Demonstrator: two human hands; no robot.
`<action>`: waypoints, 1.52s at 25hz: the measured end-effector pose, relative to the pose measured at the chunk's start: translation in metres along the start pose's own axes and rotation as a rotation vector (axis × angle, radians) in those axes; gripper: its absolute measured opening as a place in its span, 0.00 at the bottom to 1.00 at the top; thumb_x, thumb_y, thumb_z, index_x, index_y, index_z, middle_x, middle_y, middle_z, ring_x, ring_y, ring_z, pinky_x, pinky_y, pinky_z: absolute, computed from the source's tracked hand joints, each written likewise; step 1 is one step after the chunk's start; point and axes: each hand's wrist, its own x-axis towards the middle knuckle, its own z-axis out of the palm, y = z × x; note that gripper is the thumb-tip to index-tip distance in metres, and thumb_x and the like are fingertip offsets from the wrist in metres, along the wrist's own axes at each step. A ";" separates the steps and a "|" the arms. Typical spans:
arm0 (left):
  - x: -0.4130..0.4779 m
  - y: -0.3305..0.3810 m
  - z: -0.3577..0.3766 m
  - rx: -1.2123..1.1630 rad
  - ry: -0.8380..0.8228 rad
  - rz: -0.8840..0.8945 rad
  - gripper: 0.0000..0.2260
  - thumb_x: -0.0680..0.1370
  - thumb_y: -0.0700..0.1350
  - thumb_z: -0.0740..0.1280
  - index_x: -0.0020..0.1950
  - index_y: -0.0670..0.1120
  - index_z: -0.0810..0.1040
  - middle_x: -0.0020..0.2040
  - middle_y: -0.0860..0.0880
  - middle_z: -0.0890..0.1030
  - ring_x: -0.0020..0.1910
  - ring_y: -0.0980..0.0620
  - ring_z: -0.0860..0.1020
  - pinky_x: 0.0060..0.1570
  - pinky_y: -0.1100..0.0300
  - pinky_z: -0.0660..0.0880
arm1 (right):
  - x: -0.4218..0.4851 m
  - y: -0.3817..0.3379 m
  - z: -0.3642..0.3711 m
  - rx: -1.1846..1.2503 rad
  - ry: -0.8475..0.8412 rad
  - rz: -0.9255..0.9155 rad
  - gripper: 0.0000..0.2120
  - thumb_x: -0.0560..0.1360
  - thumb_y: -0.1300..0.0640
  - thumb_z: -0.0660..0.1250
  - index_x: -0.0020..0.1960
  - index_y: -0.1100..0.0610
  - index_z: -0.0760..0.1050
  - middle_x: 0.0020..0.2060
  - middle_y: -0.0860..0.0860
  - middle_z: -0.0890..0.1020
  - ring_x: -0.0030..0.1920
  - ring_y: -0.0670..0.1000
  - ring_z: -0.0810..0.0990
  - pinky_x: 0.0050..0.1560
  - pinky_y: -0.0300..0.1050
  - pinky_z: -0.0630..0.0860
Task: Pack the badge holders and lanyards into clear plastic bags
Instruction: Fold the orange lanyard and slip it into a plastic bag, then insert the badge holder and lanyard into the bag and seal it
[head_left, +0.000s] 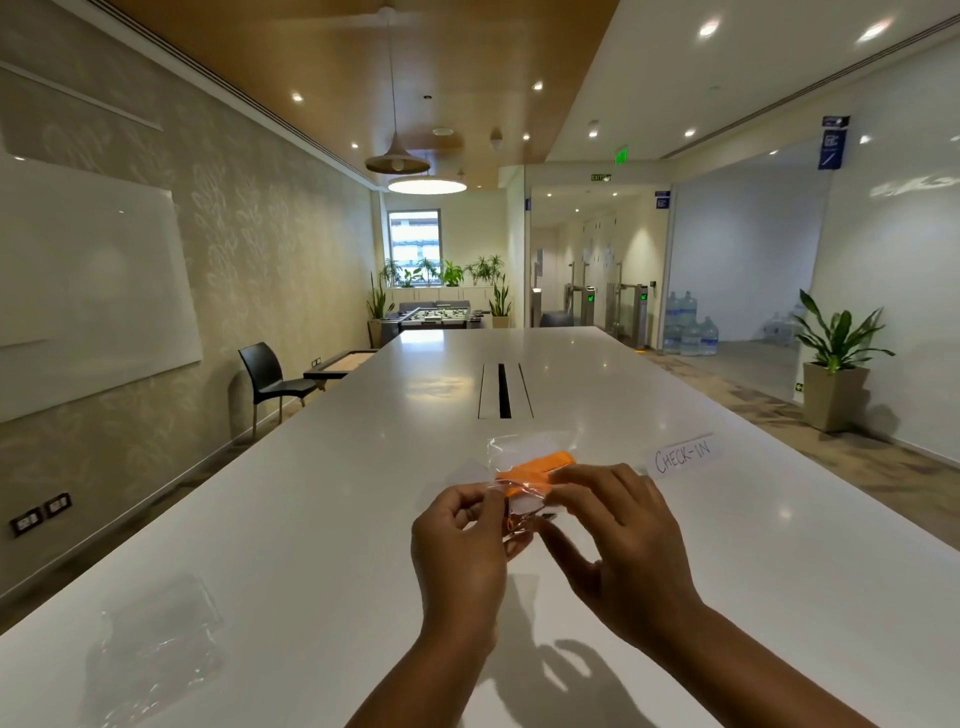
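Note:
A clear plastic bag (514, 451) is held above the white table (322, 519), with a folded orange lanyard (540, 466) inside it. My left hand (460, 551) pinches the bag's near edge between thumb and fingers. My right hand (613, 535) grips the bag and lanyard from the right, its fingers over the near end. A small metal clip and part of a badge holder show faintly between the two hands, mostly hidden.
A pile of clear plastic bags (156, 639) lies at the table's near left. A paper strip reading CHECK-IN (683, 457) lies right of the hands. A cable slot (504, 389) sits mid-table. A black chair (270, 379) stands at left.

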 end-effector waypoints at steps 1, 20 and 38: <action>0.000 0.000 0.000 0.012 0.009 0.022 0.05 0.77 0.42 0.68 0.42 0.48 0.82 0.41 0.48 0.85 0.41 0.47 0.85 0.40 0.50 0.83 | -0.001 0.002 -0.001 -0.057 -0.008 -0.063 0.08 0.75 0.51 0.69 0.50 0.54 0.81 0.54 0.55 0.82 0.49 0.57 0.79 0.41 0.51 0.74; -0.011 0.006 0.005 0.234 -0.120 0.216 0.04 0.75 0.43 0.70 0.40 0.49 0.80 0.37 0.52 0.84 0.37 0.56 0.84 0.33 0.61 0.82 | 0.020 -0.001 -0.020 0.039 -0.183 0.109 0.12 0.74 0.43 0.66 0.44 0.48 0.84 0.35 0.45 0.82 0.27 0.48 0.77 0.23 0.42 0.72; -0.008 0.027 -0.005 0.685 -0.058 0.528 0.07 0.75 0.51 0.66 0.39 0.55 0.71 0.38 0.59 0.77 0.38 0.59 0.76 0.28 0.74 0.66 | 0.029 0.019 -0.032 0.312 -0.299 0.403 0.10 0.65 0.71 0.76 0.36 0.57 0.83 0.34 0.50 0.82 0.35 0.47 0.82 0.37 0.43 0.81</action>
